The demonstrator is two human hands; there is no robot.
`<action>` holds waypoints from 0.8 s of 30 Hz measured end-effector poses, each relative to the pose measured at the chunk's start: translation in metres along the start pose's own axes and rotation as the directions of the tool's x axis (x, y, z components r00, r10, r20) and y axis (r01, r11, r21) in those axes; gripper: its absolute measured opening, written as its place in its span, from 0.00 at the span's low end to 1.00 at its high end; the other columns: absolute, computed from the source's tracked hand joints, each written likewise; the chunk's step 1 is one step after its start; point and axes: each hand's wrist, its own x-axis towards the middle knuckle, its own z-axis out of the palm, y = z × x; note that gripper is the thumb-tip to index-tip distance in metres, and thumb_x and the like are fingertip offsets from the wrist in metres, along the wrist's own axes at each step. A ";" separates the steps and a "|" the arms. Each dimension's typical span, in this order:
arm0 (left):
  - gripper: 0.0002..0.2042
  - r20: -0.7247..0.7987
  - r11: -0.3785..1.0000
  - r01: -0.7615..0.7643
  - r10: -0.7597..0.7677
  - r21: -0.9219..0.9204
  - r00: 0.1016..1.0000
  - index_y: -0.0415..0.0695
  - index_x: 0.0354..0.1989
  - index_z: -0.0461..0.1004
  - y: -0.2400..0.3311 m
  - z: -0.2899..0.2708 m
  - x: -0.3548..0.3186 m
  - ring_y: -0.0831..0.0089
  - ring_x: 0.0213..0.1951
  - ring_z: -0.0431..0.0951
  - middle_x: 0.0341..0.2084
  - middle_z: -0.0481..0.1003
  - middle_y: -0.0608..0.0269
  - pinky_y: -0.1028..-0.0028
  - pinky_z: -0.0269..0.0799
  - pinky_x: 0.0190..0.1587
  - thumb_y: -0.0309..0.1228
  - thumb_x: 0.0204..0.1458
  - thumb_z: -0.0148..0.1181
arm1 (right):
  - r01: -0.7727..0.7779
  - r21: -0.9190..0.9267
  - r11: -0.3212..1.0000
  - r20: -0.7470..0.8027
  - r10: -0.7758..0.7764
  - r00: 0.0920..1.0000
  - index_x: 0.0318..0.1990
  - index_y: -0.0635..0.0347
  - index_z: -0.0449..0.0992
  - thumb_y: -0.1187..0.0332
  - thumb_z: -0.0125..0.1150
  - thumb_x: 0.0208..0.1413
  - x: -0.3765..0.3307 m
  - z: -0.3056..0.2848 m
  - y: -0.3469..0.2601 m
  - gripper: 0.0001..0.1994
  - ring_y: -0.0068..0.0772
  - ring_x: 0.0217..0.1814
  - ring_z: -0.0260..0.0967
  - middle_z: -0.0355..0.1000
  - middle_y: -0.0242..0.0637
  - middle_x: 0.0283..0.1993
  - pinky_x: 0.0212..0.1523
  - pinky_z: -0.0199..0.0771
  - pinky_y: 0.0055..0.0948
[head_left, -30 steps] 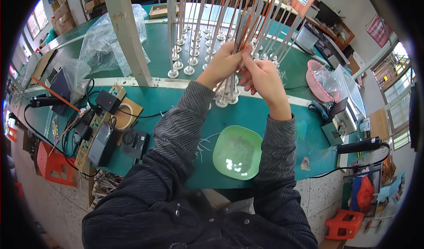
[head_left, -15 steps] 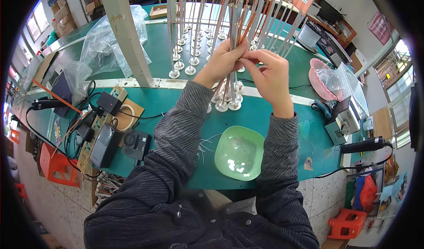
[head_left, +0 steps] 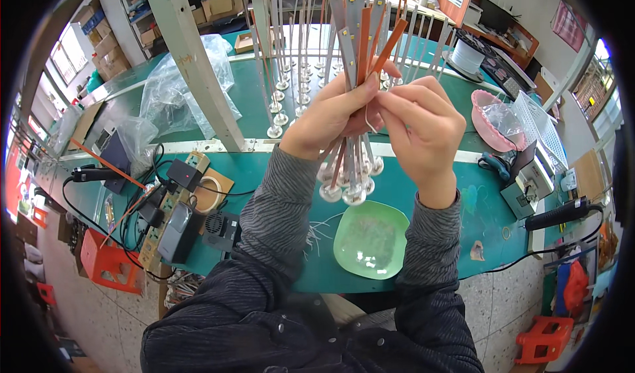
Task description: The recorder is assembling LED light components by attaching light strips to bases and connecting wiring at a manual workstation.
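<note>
My left hand (head_left: 331, 114) is wrapped round a bundle of long thin strips (head_left: 352, 39), some grey and metallic, some orange-brown. They stand nearly upright, and their round shiny bases (head_left: 354, 194) hang below my fist over the near part of the bench. Close against the bundle, my right hand (head_left: 426, 125) has thumb and forefinger pinched together. A thin white tie (head_left: 368, 116) runs at those fingertips and curls down beside the strips; its other end is hidden by my fingers. Below the bundle sits a green bowl (head_left: 372, 241).
More strips on round bases (head_left: 279, 98) stand behind the bundle. To the left are a power strip (head_left: 153, 244), black adapters and a tape roll (head_left: 210, 194). A pink basin (head_left: 493, 122) and a grey metal box (head_left: 527, 191) lie right. Loose white ties (head_left: 317, 231) lie beside the bowl.
The bundle has been lifted nearer to me, its bases now hanging higher off the bench. My right hand has turned and moved slightly right, and the white tie now shows. The whole view has shifted slightly.
</note>
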 end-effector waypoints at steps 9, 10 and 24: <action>0.24 -0.021 0.988 0.148 -0.147 0.044 0.989 0.42 0.59 0.64 -0.006 -0.003 0.002 0.85 0.25 0.67 0.31 0.72 0.68 0.83 0.61 0.25 0.49 0.65 0.45 | -0.012 0.082 0.997 0.151 0.000 0.989 0.30 0.61 0.81 0.81 0.67 0.34 0.004 -0.019 -0.001 0.11 0.33 0.30 0.72 0.76 0.32 0.32 0.32 0.75 0.28; 0.24 -0.013 0.988 0.149 -0.149 0.047 0.989 0.42 0.59 0.64 -0.007 -0.001 0.002 0.85 0.25 0.67 0.31 0.72 0.68 0.83 0.61 0.25 0.49 0.65 0.45 | -0.035 0.085 0.996 0.195 0.018 0.981 0.30 0.62 0.82 0.82 0.67 0.35 0.005 -0.022 0.000 0.10 0.32 0.28 0.72 0.76 0.34 0.32 0.32 0.74 0.27; 0.22 0.035 0.952 0.277 -0.283 0.127 0.958 0.45 0.60 0.65 -0.007 0.006 0.003 0.89 0.23 0.67 0.26 0.68 0.76 0.87 0.61 0.24 0.47 0.66 0.44 | 0.001 -0.014 1.000 0.334 0.003 0.943 0.27 0.62 0.78 0.77 0.67 0.36 0.005 -0.036 0.000 0.07 0.39 0.28 0.72 0.73 0.35 0.28 0.35 0.75 0.35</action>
